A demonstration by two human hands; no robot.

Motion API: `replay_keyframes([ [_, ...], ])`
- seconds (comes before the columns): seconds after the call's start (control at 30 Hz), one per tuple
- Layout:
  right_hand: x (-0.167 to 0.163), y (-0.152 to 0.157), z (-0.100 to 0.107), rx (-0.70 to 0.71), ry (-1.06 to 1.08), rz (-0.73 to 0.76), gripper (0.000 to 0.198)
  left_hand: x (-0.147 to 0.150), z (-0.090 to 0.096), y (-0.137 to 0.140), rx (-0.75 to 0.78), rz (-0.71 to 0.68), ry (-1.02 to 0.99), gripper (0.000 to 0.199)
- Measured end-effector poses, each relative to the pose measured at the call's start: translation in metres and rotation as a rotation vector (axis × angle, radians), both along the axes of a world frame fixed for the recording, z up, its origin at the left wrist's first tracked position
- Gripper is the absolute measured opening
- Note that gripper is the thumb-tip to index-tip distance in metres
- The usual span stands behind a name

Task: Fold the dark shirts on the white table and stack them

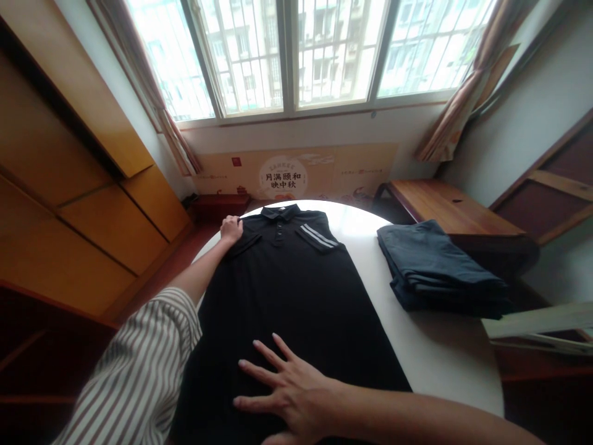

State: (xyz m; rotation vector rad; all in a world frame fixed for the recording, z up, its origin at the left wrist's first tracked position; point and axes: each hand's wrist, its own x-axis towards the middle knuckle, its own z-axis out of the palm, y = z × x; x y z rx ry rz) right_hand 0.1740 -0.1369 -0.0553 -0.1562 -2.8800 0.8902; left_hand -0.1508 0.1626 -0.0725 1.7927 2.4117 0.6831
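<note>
A black polo shirt (282, 284) lies spread out, front up, its collar toward the window and its buttoned placket showing. Two pale stripes edge the sleeve on the right, which is folded over the chest. At the far left shoulder is my left hand (231, 228), its fingers curled on the cloth by the other sleeve; the fingertips are partly hidden. My right hand (296, 389) rests flat on the lower part of the shirt, fingers spread, with nothing in it.
A stack of folded dark blue-grey garments (435, 266) sits on the right of the round white table (356, 228). Beyond it stands a wooden desk (454, 204). Wooden cabinets (83, 204) line the left, and a printed board (324, 167) leans below the window.
</note>
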Motion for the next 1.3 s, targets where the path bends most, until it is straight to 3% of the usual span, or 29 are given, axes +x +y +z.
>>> replay_keyframes([
  [0.13, 0.000, -0.003, 0.000, 0.031, 0.005, -0.017, 0.070, 0.017, -0.007, -0.023, -0.169, -0.307, 0.150, 0.060],
  [0.23, 0.001, -0.011, -0.001, 0.022, 0.010, 0.000, 0.076, 0.021, -0.008, -0.036, -0.327, -0.376, 0.284, 0.067],
  [0.33, 0.007, -0.023, -0.002, -0.004, 0.023, 0.045, 0.078, 0.026, -0.004, -0.051, -0.316, -0.382, 0.307, 0.066],
  [0.47, 0.036, -0.040, 0.000, -0.064, 0.000, 0.103, 0.058, 0.027, -0.009, -0.096, -0.188, -0.461, 0.345, 0.064],
  [0.53, 0.061, -0.044, 0.001, -0.083, -0.026, 0.037, 0.058, 0.016, -0.017, -0.128, -0.122, -0.455, 0.360, 0.068],
  [0.63, 0.103, -0.044, -0.002, -0.028, -0.075, -0.235, 0.069, -0.010, -0.031, -0.169, -0.139, -0.367, 0.329, 0.078],
  [0.73, 0.135, -0.045, -0.014, 0.060, -0.140, -0.426, 0.081, -0.032, -0.042, -0.191, -0.159, -0.347, 0.275, 0.077],
  [0.87, 0.148, -0.054, -0.027, 0.127, -0.166, -0.464, 0.083, -0.042, -0.047, -0.195, -0.078, -0.350, 0.245, 0.068],
  [1.1, 0.149, -0.061, -0.027, 0.149, -0.153, -0.458, 0.087, -0.039, -0.039, -0.191, -0.087, -0.333, 0.295, 0.062],
  [1.3, 0.154, -0.065, -0.029, 0.108, -0.199, -0.442, 0.091, -0.037, -0.047, -0.226, -0.117, -0.347, 0.309, 0.062],
])
